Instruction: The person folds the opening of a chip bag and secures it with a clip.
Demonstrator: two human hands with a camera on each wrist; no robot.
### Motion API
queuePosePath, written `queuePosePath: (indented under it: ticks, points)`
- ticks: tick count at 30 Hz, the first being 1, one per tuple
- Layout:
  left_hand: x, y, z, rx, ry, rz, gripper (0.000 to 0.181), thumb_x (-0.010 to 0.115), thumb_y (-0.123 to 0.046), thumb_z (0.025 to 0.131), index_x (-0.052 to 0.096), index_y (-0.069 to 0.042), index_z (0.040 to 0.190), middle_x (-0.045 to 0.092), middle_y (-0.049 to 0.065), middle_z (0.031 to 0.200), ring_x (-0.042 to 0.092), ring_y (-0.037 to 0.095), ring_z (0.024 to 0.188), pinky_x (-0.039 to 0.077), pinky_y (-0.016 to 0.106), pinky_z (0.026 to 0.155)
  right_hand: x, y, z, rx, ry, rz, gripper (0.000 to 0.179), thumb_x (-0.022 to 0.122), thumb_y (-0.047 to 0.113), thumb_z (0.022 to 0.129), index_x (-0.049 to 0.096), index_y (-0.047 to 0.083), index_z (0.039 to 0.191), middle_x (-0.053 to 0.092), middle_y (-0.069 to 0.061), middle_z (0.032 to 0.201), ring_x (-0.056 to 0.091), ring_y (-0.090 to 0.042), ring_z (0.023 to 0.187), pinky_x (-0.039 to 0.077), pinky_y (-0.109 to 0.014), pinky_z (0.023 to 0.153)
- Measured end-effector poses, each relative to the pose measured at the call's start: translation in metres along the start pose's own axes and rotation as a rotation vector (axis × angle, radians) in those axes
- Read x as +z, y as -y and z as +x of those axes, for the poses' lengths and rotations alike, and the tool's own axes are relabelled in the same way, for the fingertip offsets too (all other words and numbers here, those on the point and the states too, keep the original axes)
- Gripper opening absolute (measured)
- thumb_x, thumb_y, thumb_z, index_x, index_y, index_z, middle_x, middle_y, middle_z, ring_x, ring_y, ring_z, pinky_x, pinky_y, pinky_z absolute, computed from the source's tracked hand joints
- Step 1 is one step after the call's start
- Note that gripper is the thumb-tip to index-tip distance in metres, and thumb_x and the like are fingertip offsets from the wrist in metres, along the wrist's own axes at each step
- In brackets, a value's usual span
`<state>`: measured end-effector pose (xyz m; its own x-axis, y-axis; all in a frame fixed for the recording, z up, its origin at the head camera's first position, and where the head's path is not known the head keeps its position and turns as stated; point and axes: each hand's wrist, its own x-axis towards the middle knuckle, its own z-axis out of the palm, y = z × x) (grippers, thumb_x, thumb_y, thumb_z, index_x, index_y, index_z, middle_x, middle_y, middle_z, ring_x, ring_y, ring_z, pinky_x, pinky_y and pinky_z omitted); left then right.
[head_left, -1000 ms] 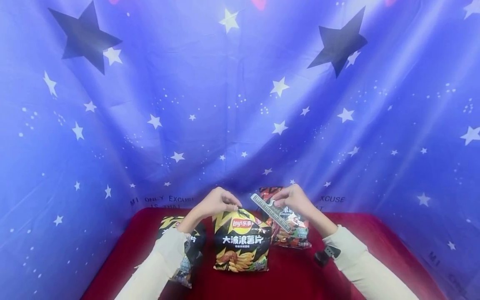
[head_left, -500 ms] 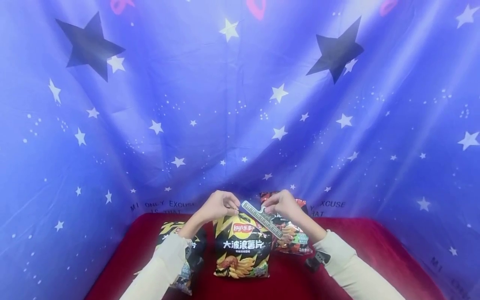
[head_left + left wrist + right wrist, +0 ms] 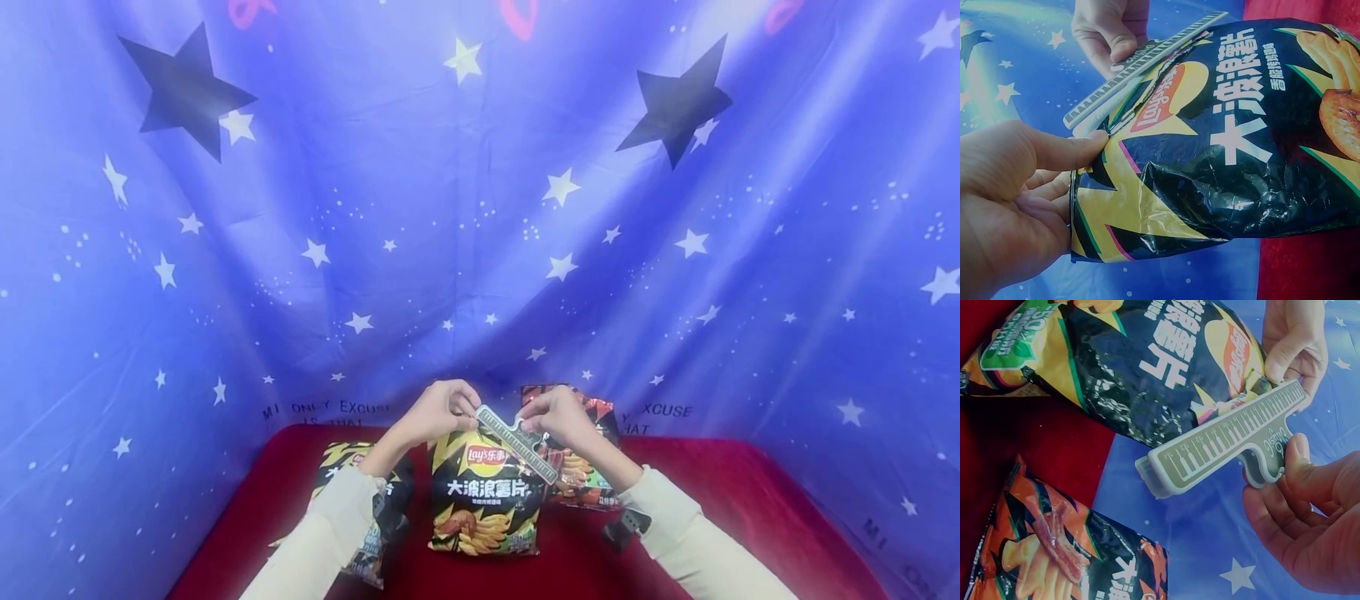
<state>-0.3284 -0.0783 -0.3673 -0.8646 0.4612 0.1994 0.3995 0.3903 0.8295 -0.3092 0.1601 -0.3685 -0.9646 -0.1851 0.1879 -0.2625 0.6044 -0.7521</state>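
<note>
A black and yellow bag of potato chips stands in the middle of the red table. My left hand pinches its top corner between thumb and fingers, as the left wrist view shows. Over on the right, my right hand holds a bag clip with a piano-key pattern by its handles, thumb on one side and fingers on the other. The clip slants across the bag's top edge, its upper end at my left thumb. In the right wrist view its long bar overlaps the top of the bag.
Behind my right hand leans a red and black chip bag. Another black and yellow bag lies at the left, partly hidden under my left forearm. A blue star-printed cloth hangs behind the red table cover.
My right hand has moved left with the bag clip, from beside the red bag to the middle bag's top edge. My left hand keeps its pinch on the bag. The head view has tilted slightly.
</note>
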Motion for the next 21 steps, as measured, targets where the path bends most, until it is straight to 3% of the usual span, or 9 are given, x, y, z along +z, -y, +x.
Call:
queuePosePath:
  ticks: [7,15,21]
  points:
    - [0.0001,0.0007,-0.0011,-0.023,-0.016,0.009,0.023,0.079,0.003,0.081,0.066,-0.001,0.1,0.072,0.009,0.088,0.066,0.012,0.079,0.053,0.024,0.072,0.0039,-0.0012,-0.0017,0.021,-0.006,0.023,0.014,0.08,-0.005,0.076,0.078,-0.005,0.09,0.078,-0.02,0.089,0.064,-0.012,0.066,0.054,-0.025,0.059]
    - [-0.0012,-0.0012,0.0007,-0.043,-0.054,0.025,0.025,0.081,0.001,0.08,0.067,-0.002,0.1,0.072,0.01,0.089,0.067,0.015,0.08,0.055,0.028,0.074,0.0068,-0.0006,-0.0023,0.061,-0.023,0.053,0.016,0.08,-0.005,0.076,0.078,-0.005,0.092,0.077,-0.02,0.088,0.072,-0.019,0.071,0.062,-0.033,0.069]
    - [-0.0014,0.0028,0.0,-0.047,-0.047,0.037,0.024,0.082,0.0,0.079,0.068,-0.002,0.099,0.073,0.009,0.089,0.068,0.015,0.081,0.055,0.027,0.076,0.0079,-0.0023,-0.0014,0.047,0.001,0.072,0.015,0.079,-0.007,0.077,0.078,-0.007,0.092,0.077,-0.021,0.085,0.068,-0.014,0.064,0.061,-0.03,0.063]
